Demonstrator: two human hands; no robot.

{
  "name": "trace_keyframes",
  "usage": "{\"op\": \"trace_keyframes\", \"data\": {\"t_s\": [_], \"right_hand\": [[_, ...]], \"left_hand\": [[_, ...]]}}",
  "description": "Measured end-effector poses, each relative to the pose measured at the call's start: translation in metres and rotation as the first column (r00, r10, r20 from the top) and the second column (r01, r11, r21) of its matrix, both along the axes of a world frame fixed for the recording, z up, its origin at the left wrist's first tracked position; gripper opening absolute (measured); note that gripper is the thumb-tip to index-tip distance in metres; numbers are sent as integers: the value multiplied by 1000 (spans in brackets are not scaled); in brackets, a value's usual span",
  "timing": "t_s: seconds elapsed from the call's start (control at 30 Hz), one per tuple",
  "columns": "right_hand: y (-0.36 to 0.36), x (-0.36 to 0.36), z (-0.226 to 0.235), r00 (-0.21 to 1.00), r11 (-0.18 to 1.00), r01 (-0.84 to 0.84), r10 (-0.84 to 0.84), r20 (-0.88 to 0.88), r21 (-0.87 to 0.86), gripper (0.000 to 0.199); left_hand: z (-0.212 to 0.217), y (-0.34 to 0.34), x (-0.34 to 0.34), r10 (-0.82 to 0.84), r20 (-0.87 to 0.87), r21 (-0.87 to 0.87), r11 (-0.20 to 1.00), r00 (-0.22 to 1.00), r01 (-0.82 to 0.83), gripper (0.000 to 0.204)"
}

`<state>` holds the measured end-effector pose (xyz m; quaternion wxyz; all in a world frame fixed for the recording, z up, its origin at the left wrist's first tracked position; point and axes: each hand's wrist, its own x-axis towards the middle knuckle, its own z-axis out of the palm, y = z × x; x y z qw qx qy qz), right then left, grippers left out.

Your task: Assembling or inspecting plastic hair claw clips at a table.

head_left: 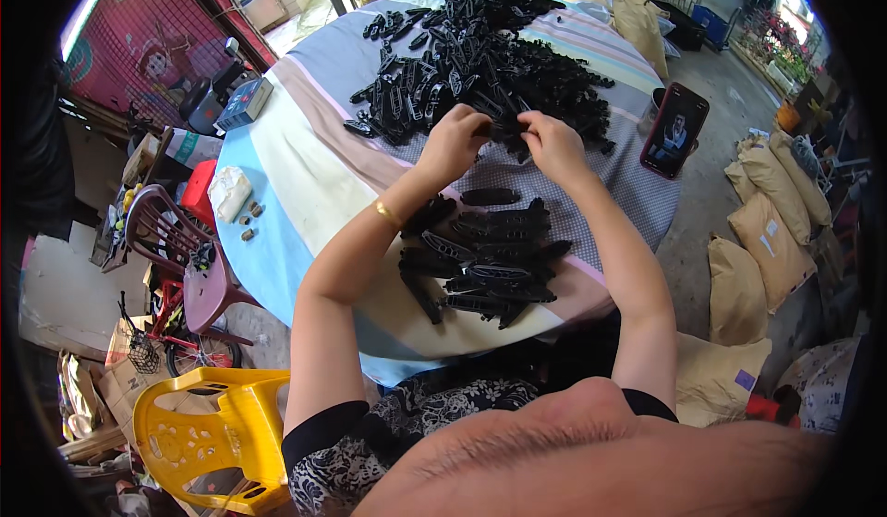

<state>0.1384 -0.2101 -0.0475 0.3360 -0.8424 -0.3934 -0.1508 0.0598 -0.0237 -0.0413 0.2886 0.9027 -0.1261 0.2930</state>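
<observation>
My left hand is closed, thumb and fingers pinching a black plastic piece at the near edge of a large heap. Close beside it, my right hand is also closed in a pinch; what sits between its fingertips blends into the black behind. The heap is made of many oblong black plastic pieces with slotted frames, mixed at its right with smaller black parts. Nearer to me, below my hands, lies a smaller group of long black pieces, several side by side.
A striped cloth covers the round table. A phone stands upright at its right edge. On the left are a blue box, a white bag and small brown rolls. Chairs stand left; brown sacks lie right.
</observation>
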Motion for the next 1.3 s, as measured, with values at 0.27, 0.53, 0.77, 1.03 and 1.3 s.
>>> {"op": "trace_keyframes", "data": {"t_s": [0.27,0.53,0.77,1.03,1.3], "right_hand": [[13,-30,16,951,897,-274,307,-42,348,13],[16,-35,11,939,852,-198,307,-155,485,16],[17,-37,13,967,881,-237,252,18,410,9],[19,-38,11,973,866,-233,203,114,443,7],[14,-38,18,960,812,-243,278,14,531,6]], "left_hand": [[-7,7,-26,-496,-318,-904,415,808,-101,30],[-8,3,-27,-548,-214,-965,246,808,-89,21],[-10,3,-27,-551,-217,-969,221,806,-110,23],[-4,0,-29,-531,-179,-976,202,828,-82,21],[5,1,-28,-657,-14,-995,-67,753,-77,29]]}}
